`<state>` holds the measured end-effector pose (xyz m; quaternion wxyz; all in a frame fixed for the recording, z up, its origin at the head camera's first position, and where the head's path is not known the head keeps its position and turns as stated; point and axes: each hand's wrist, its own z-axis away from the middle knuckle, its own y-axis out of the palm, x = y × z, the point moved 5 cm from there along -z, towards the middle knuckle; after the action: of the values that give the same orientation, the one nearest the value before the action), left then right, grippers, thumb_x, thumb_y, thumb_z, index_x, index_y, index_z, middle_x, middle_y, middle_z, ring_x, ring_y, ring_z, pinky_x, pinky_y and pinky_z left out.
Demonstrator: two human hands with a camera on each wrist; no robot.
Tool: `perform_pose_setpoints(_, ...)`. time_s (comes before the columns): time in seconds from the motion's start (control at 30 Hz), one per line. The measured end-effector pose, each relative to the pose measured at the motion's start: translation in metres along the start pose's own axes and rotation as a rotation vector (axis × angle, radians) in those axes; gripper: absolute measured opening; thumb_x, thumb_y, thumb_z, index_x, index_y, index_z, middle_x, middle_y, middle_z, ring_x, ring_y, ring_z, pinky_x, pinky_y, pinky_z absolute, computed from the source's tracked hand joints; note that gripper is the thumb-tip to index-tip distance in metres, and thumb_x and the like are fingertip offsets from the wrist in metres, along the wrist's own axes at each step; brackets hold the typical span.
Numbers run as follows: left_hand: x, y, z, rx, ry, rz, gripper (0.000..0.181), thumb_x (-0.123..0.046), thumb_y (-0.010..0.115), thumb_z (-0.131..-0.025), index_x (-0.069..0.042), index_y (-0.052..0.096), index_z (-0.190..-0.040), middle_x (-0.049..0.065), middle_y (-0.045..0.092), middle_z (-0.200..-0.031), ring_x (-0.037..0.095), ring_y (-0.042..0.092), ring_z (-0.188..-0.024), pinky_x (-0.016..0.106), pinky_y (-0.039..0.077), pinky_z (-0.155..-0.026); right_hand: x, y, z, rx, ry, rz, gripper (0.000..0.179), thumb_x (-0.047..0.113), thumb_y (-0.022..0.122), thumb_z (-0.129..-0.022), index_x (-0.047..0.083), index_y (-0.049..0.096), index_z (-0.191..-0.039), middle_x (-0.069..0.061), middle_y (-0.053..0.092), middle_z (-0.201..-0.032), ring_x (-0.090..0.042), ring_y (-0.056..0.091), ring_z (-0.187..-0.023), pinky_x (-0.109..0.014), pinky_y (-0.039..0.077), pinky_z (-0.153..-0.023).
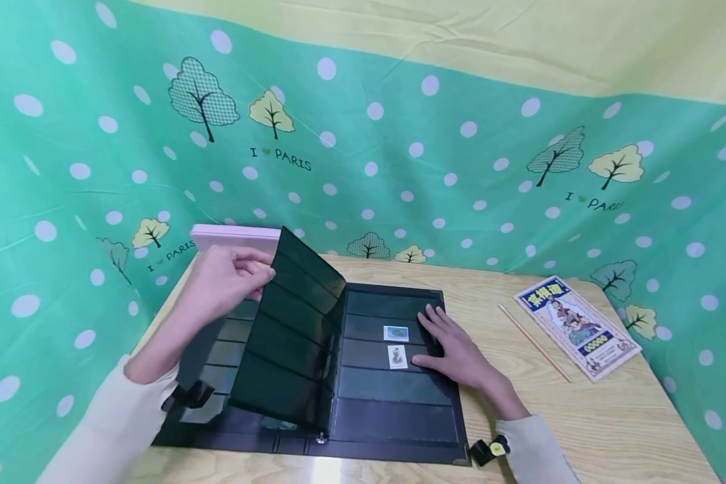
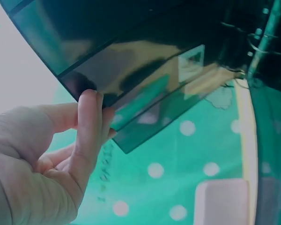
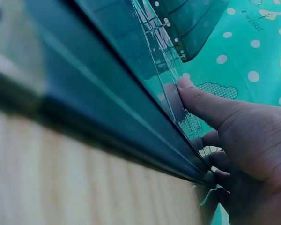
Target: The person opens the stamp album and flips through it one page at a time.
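Note:
A black stamp album lies spread on the table, with pocket strips across its pages. My left hand pinches the outer edge of one black album page, which stands raised and tilted from the spine. In the left wrist view, thumb and fingers close on that page's edge, and a small stamp shows on it. My right hand rests on the right page with fingers spread. Beside its thumb and fingers sit a blue stamp and a pale portrait stamp in neighbouring strips.
Behind my left hand stands a pink box-like object. To the right, a thin wooden stick and an illustrated printed packet lie on the wooden table. A green dotted cloth hangs around the table's back and sides.

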<state>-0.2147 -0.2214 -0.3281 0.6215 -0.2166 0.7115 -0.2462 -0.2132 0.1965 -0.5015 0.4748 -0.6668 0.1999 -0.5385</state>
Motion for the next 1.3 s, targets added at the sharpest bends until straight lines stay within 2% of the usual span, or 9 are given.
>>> perform_pose_setpoints(0.17, -0.028, 0.004, -0.004, 0.029, 0.011, 0.0, 0.026, -0.011, 0.076, -0.1, 0.004, 0.081, -0.12, 0.011, 0.082, -0.09, 0.022, 0.081, -0.068, 0.024, 0.051, -0.051, 0.002, -0.001, -0.002, 0.013, -0.005, 0.017, 0.096, 0.05, 0.083, -0.099, 0.006, 0.039, -0.171, -0.02, 0.024, -0.181, -0.045, 0.016, -0.169, -0.072, 0.026, -0.128)
perform_pose_setpoints(0.3, -0.047, 0.003, -0.003, 0.009, 0.038, 0.014, 0.025, -0.009, 0.073, -0.099, 0.003, 0.082, -0.119, 0.013, 0.083, -0.093, 0.022, 0.081, -0.068, 0.024, 0.048, -0.048, 0.002, -0.001, -0.001, 0.021, -0.006, 0.036, 0.095, 0.05, 0.083, -0.099, 0.006, 0.039, -0.171, -0.02, 0.023, -0.181, -0.046, 0.016, -0.169, -0.072, 0.027, -0.128)
perform_pose_setpoints(0.47, -0.048, -0.007, -0.008, 0.014, 0.045, -0.011, 0.031, -0.012, 0.073, -0.101, 0.001, 0.08, -0.129, 0.007, 0.081, -0.086, 0.02, 0.081, -0.07, 0.026, 0.049, -0.05, -0.001, -0.003, 0.002, 0.014, 0.015, 0.05, 0.096, 0.051, 0.083, -0.098, 0.006, 0.04, -0.171, -0.019, 0.024, -0.181, -0.044, 0.016, -0.169, -0.071, 0.028, -0.129)
perform_pose_setpoints(0.67, -0.022, -0.023, -0.006, 0.028, 0.051, -0.098, 0.032, -0.016, 0.078, -0.103, 0.002, 0.08, -0.13, 0.008, 0.083, -0.09, 0.018, 0.079, -0.07, 0.026, 0.058, -0.059, -0.001, -0.003, 0.003, 0.011, -0.001, 0.049, 0.096, 0.051, 0.083, -0.098, 0.006, 0.04, -0.171, -0.02, 0.024, -0.181, -0.044, 0.016, -0.169, -0.071, 0.028, -0.128)
perform_pose_setpoints(0.73, -0.012, -0.028, -0.004, 0.013, 0.066, -0.144, 0.032, -0.019, 0.08, -0.103, 0.002, 0.081, -0.127, 0.011, 0.084, -0.096, 0.018, 0.079, -0.069, 0.026, 0.054, -0.056, -0.002, -0.003, 0.003, 0.012, -0.005, 0.049, 0.096, 0.051, 0.083, -0.098, 0.006, 0.039, -0.171, -0.019, 0.023, -0.181, -0.044, 0.016, -0.169, -0.071, 0.028, -0.129)
perform_pose_setpoints(0.87, 0.011, -0.034, 0.001, 0.005, 0.079, -0.224, 0.031, -0.02, 0.077, -0.105, -0.002, 0.078, -0.131, 0.007, 0.08, -0.086, 0.018, 0.076, -0.069, 0.03, 0.045, -0.052, -0.001, -0.002, 0.002, 0.016, -0.013, 0.055, 0.096, 0.053, 0.082, -0.099, 0.006, 0.039, -0.171, -0.02, 0.024, -0.181, -0.044, 0.016, -0.169, -0.071, 0.028, -0.128)
perform_pose_setpoints(1.0, 0.036, -0.033, 0.009, 0.008, 0.07, -0.25, 0.035, -0.016, 0.074, -0.107, 0.001, 0.072, -0.138, -0.002, 0.074, -0.076, 0.021, 0.071, -0.068, 0.033, 0.041, -0.054, 0.0, -0.001, 0.001, 0.016, -0.022, 0.05, 0.096, 0.052, 0.082, -0.099, 0.005, 0.039, -0.171, -0.021, 0.024, -0.181, -0.045, 0.016, -0.169, -0.071, 0.028, -0.128)
perform_pose_setpoints(1.17, 0.068, -0.028, 0.017, -0.001, 0.019, -0.247, 0.04, -0.012, 0.074, -0.107, 0.006, 0.068, -0.142, -0.001, 0.075, -0.079, 0.02, 0.07, -0.066, 0.031, 0.042, -0.052, 0.002, -0.001, 0.0, 0.008, -0.057, 0.036, 0.095, 0.049, 0.082, -0.099, 0.001, 0.039, -0.17, -0.024, 0.025, -0.18, -0.048, 0.018, -0.167, -0.073, 0.026, -0.128)
perform_pose_setpoints(1.3, 0.091, -0.02, 0.018, 0.022, -0.021, -0.234, 0.041, -0.012, 0.072, -0.107, 0.009, 0.066, -0.142, -0.001, 0.073, -0.078, 0.018, 0.066, -0.065, 0.031, 0.042, -0.053, 0.002, -0.001, 0.001, 0.014, -0.048, 0.034, 0.096, 0.049, 0.082, -0.099, 0.002, 0.039, -0.17, -0.023, 0.024, -0.18, -0.047, 0.016, -0.168, -0.072, 0.025, -0.129)
